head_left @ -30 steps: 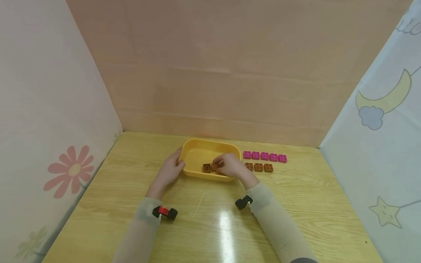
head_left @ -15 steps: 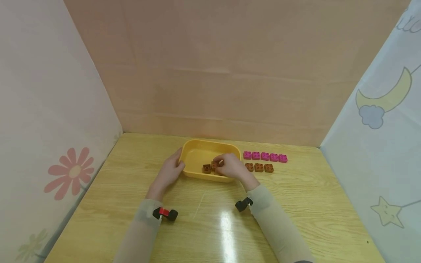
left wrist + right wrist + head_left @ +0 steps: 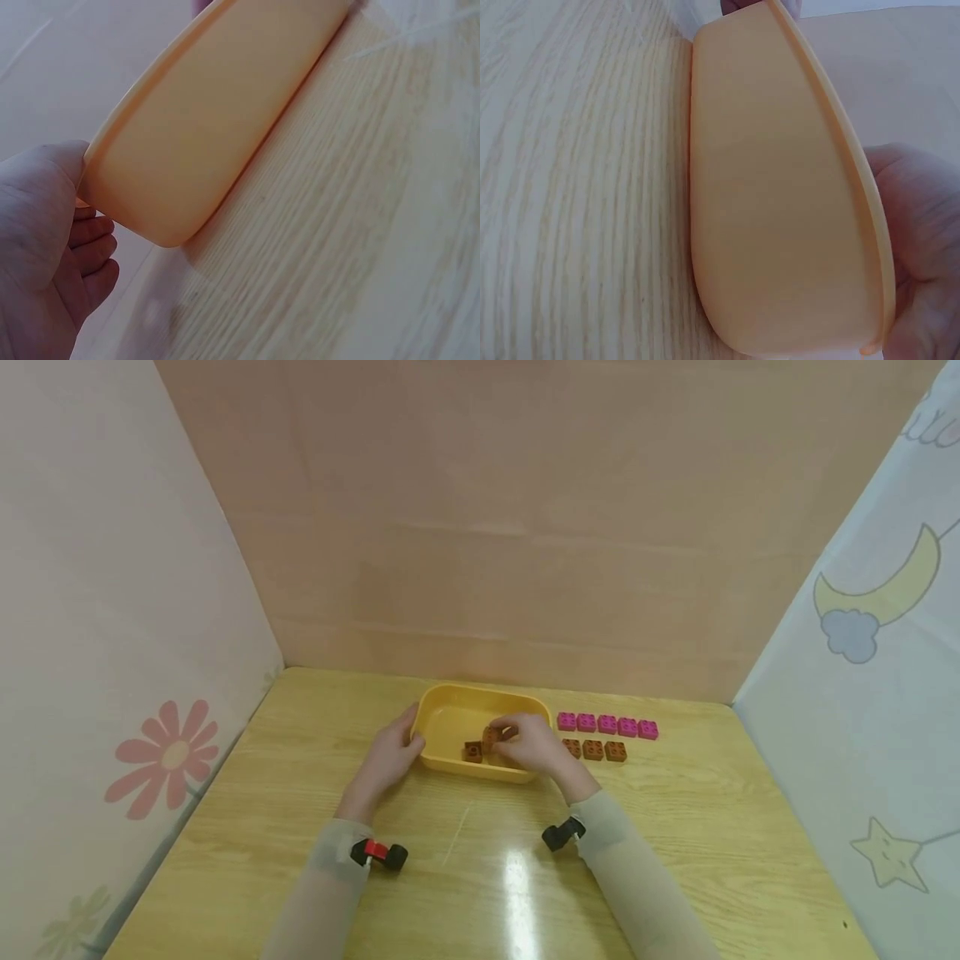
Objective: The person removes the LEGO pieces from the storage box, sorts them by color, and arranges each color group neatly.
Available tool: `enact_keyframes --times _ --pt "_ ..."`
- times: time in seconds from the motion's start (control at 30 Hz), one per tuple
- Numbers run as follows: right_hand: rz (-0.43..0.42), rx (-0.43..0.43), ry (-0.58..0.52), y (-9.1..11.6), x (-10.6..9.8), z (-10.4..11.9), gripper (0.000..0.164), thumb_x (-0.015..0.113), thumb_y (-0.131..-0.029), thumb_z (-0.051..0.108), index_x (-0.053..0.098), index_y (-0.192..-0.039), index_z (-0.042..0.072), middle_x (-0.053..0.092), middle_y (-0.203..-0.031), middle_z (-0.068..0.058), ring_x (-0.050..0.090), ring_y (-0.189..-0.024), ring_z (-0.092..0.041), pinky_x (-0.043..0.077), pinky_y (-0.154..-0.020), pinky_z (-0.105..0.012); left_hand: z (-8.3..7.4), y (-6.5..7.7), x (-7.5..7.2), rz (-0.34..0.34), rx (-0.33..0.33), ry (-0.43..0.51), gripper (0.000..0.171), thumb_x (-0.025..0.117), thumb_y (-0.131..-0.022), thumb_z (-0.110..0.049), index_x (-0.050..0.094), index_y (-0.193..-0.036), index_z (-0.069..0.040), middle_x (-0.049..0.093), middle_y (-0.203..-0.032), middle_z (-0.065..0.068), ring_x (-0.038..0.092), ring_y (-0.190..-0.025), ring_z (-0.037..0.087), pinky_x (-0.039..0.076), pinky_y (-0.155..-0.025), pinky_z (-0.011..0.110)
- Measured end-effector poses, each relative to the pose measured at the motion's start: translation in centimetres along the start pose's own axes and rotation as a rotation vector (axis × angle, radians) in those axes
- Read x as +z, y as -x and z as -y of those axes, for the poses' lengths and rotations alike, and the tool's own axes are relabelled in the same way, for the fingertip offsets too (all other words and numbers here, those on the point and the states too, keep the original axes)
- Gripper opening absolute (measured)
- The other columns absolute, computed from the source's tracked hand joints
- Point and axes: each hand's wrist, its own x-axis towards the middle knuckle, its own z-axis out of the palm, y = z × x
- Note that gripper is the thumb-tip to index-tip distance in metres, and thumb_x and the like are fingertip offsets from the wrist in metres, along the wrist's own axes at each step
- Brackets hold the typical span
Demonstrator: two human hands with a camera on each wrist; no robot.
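A yellow plastic tray (image 3: pixel 450 696) stands on the table, and its outer wall (image 3: pixel 187 127) fills much of the left wrist view. My left hand (image 3: pixel 386 756) grips its left end, thumb at the rim and fingers outside. My right hand (image 3: pixel 528 742) reaches over the tray's right side and pinches an orange-brown toy brick (image 3: pixel 491 737) between thumb and fingers. Just left of it a darker brown brick (image 3: pixel 473 752) lies in the tray. In the right wrist view the tray wall hides my right fingertips.
Right of the tray, several magenta bricks (image 3: pixel 607 724) form a row. In front of them is a shorter row of orange-brown bricks (image 3: pixel 593 750), partly hidden by my right hand. A pinkish-tan backdrop (image 3: pixel 487 568) rises behind the table, with patterned sheets on both sides.
The orange-brown brick in my right hand has lifted and tilted slightly beside the darker one. My left hand keeps its hold on the tray. The head view has shifted a little.
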Motion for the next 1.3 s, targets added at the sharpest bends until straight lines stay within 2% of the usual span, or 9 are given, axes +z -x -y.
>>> enact_keyframes --times 0.17,0.27,0.4,0.5,0.67,0.93,1.03,1.13,1.3 --pt "-0.04 0.015 -0.078 0.4 -0.3 0.0 0.038 0.076 -0.097 0.017 0.076 -0.134 0.012 0.075 -0.124 -0.003 0.07 -0.115 -0.025 0.062 -0.094 -0.046 0.0 0.0 0.1 0.007 -0.014 -0.008 0.066 0.055 -0.104 -0.006 0.034 -0.165 0.002 0.035 -0.17 0.02 0.032 -0.157 0.036 0.025 -0.129 0.051" --pt "-0.077 0.015 -0.133 0.6 -0.5 -0.1 0.039 0.077 -0.1 0.02 0.074 -0.137 0.011 0.073 -0.129 -0.005 0.069 -0.121 -0.026 0.062 -0.097 -0.043 -0.1 0.0 0.1 0.005 -0.02 -0.012 0.066 0.055 -0.104 -0.007 0.034 -0.166 0.001 0.036 -0.17 0.019 0.032 -0.157 0.036 0.026 -0.129 0.051" --pt "-0.169 0.013 -0.216 1.1 -0.7 -0.3 0.036 0.079 -0.099 0.017 0.075 -0.135 0.013 0.073 -0.131 -0.004 0.069 -0.121 -0.027 0.063 -0.094 -0.038 -0.1 0.0 0.0 0.0 -0.014 -0.03 0.066 0.055 -0.104 -0.008 0.034 -0.166 0.001 0.037 -0.169 0.02 0.033 -0.157 0.036 0.026 -0.129 0.051" --pt "-0.254 0.018 -0.274 1.8 -1.0 -0.7 0.036 0.081 -0.098 0.016 0.076 -0.134 0.014 0.074 -0.128 -0.004 0.07 -0.119 -0.029 0.064 -0.094 -0.039 -0.1 0.1 0.0 0.0 -0.004 -0.037 0.066 0.055 -0.103 -0.007 0.034 -0.166 0.001 0.038 -0.168 0.02 0.034 -0.156 0.036 0.027 -0.129 0.051" --pt "-0.356 0.056 -0.35 3.5 -2.0 -2.0 0.039 0.081 -0.098 0.022 0.074 -0.136 0.015 0.074 -0.127 -0.006 0.068 -0.12 -0.028 0.062 -0.095 -0.034 -0.1 0.2 0.0 0.001 0.0 -0.036 0.066 0.055 -0.103 -0.007 0.035 -0.166 0.0 0.039 -0.168 0.019 0.035 -0.156 0.036 0.028 -0.129 0.051" --pt "-0.417 0.115 -0.448 7.4 -3.9 -5.1 0.046 0.078 -0.101 0.025 0.069 -0.143 0.009 0.069 -0.136 -0.015 0.064 -0.126 -0.029 0.059 -0.096 -0.024 -0.2 0.1 0.0 -0.01 -0.001 -0.061 0.065 0.055 -0.103 -0.008 0.037 -0.165 0.0 0.041 -0.167 0.02 0.037 -0.155 0.037 0.029 -0.128 0.051" --pt "-0.46 0.166 -0.428 9.1 -4.4 -6.4 0.049 0.077 -0.102 0.028 0.067 -0.146 0.008 0.068 -0.139 -0.015 0.061 -0.127 -0.022 0.053 -0.097 -0.014 -0.2 0.1 0.1 -0.013 0.006 -0.076 0.065 0.056 -0.103 -0.008 0.038 -0.164 0.0 0.042 -0.166 0.021 0.038 -0.154 0.037 0.03 -0.128 0.051" --pt "-0.498 0.236 -0.404 10.6 -5.1 -7.6 0.052 0.076 -0.102 0.033 0.066 -0.147 0.01 0.067 -0.141 -0.014 0.06 -0.126 -0.02 0.051 -0.095 -0.012 -0.4 0.1 0.0 -0.013 0.014 -0.076 0.065 0.055 -0.102 -0.008 0.038 -0.164 0.001 0.043 -0.165 0.022 0.039 -0.153 0.038 0.031 -0.127 0.052" --pt "-0.504 0.281 -0.348 12.1 -6.3 -8.9 0.054 0.076 -0.102 0.035 0.065 -0.147 0.008 0.065 -0.142 -0.016 0.059 -0.129 -0.027 0.052 -0.092 -0.011 -0.5 0.1 -0.1 -0.016 0.007 -0.082 0.066 0.056 -0.102 -0.008 0.036 -0.164 0.002 0.043 -0.165 0.022 0.039 -0.153 0.039 0.031 -0.127 0.053"
